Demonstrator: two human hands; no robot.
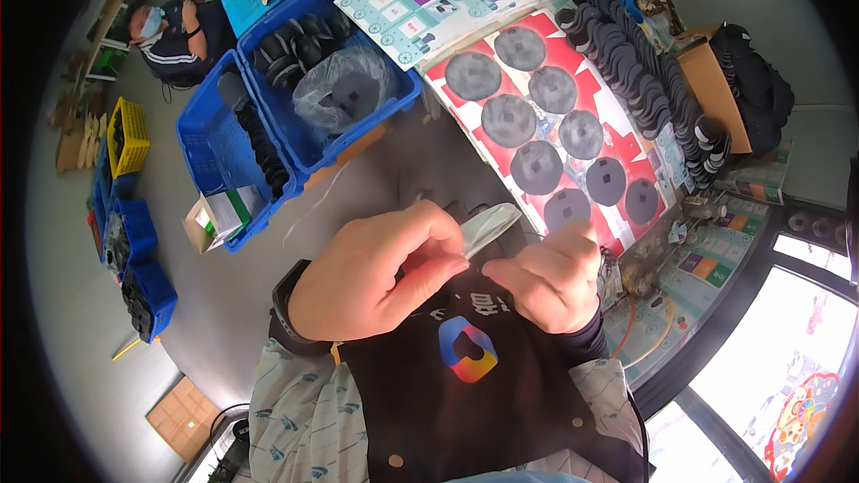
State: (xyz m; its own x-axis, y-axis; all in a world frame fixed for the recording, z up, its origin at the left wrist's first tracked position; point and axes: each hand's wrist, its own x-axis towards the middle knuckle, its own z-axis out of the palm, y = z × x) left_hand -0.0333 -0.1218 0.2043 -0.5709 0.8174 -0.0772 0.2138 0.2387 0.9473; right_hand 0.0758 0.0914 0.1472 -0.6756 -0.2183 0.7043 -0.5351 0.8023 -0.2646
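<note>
My left hand (385,268), a dark band round its wrist, is closed in front of my chest. Between its thumb and fingers it pinches a pale, flat, slightly translucent piece (490,227) with a rounded end, which sticks out to the right. My right hand (550,284) is beside it, its fingers curled in a pinch. What those fingers hold, if anything, is too small or hidden to make out. A black apron (510,394) with a coloured emblem hangs below both hands. Just beyond my right hand lies a dark grey disc (567,208), partly covered by it.
Several grey discs (508,121) lie on a red and white board (465,109). Rows of dark curved pads (626,58) stand behind it. Blue crates (407,94) hold black parts and a clear bag (335,89). A masked person (183,40) sits far left. Windows (769,349) are at right.
</note>
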